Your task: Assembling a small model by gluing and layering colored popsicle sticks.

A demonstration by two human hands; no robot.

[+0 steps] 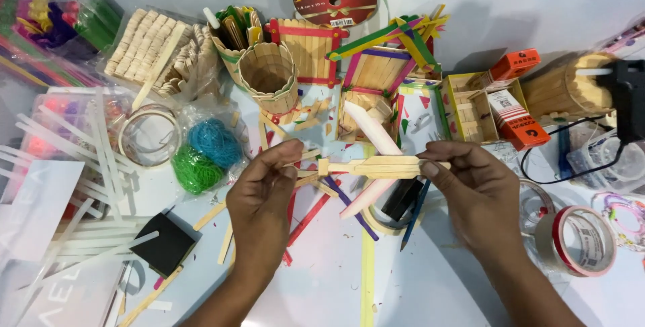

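A flat bundle of plain wooden craft sticks joined side by side (373, 166) is held level above the middle of the white table (470, 18), between both hands. Its left end is pinched by the fingers (285, 159) of the left hand (262, 193), pressed together around a small stub. Its right end is gripped by the right hand (474, 189), with the thumb on top and the other fingers curled beneath. Loose coloured sticks (316, 209) are scattered on the table just under the bundle. A round cup built of wooden sticks (267, 75) is set behind the hands, toward the far edge. A roll of red-and-white tape (578, 240) is seen near the right edge, and bags of blue and green elastic bands (205, 152) lie left of the hands.
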